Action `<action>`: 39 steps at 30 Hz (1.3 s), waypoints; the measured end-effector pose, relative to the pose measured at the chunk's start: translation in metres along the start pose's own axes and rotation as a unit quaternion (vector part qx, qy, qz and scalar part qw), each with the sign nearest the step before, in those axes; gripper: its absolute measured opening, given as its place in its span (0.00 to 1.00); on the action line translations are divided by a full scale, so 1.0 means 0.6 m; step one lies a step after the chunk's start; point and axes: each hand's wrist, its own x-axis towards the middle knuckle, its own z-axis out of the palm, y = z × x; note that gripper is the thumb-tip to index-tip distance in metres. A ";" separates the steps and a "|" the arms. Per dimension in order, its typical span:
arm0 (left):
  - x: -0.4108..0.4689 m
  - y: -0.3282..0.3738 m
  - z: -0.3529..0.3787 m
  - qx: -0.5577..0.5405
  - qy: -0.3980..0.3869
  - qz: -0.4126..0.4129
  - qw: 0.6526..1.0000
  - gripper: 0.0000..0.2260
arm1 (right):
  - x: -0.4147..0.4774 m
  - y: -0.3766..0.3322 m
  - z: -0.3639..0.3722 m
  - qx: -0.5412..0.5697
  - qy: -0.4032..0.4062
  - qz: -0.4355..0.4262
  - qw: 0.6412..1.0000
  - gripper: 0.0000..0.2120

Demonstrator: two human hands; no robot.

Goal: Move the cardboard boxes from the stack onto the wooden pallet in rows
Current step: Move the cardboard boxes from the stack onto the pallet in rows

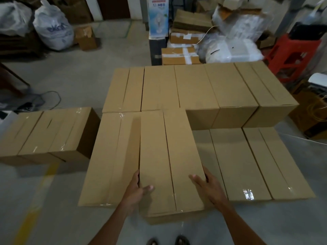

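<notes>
Setting a box [164,156] beside its neighbour [109,156]
Left hand [137,189] and right hand [207,186] clamp its near sides, thumbs on top; push toward 12 o'clock until flush

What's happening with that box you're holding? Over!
Hands: left hand and right hand grip the box at its near end. It lies alongside a neighbour. Nothing on top of it.
</notes>
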 end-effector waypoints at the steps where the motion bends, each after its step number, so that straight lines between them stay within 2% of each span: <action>1: 0.015 -0.017 0.000 0.001 0.001 -0.006 1.000 0.51 | 0.003 0.009 0.006 0.000 -0.001 0.004 1.000 0.18; 7: 0.061 -0.061 0.009 0.005 0.000 -0.017 1.000 0.49 | 0.032 0.066 0.020 -0.002 -0.005 0.014 1.000 0.20; 14: 0.076 -0.021 0.006 0.035 0.023 0.012 0.999 0.46 | 0.082 0.092 0.035 0.001 0.003 0.003 1.000 0.27; 19: 0.115 -0.003 0.003 0.090 0.095 0.011 0.991 0.44 | 0.136 0.091 0.058 -0.029 -0.008 -0.001 1.000 0.24; 24: 0.128 0.009 0.017 0.121 0.108 0.009 0.987 0.39 | 0.180 0.119 0.092 -0.068 0.014 0.013 0.997 0.25; 29: 0.105 0.015 0.016 0.079 0.121 0.004 0.989 0.34 | 0.171 0.091 0.090 -0.069 0.073 0.010 0.995 0.18; 32: 0.078 0.031 0.003 0.048 0.135 0.013 0.990 0.30 | 0.164 0.061 0.084 -0.054 0.119 0.012 0.991 0.19; 35: 0.041 0.067 -0.019 0.037 0.139 0.031 0.989 0.23 | 0.149 -0.005 0.086 -0.019 0.101 0.010 0.995 0.15; 39: -0.026 0.132 -0.055 0.026 0.155 0.064 0.985 0.20 | 0.113 -0.107 0.097 0.005 0.071 -0.025 0.997 0.13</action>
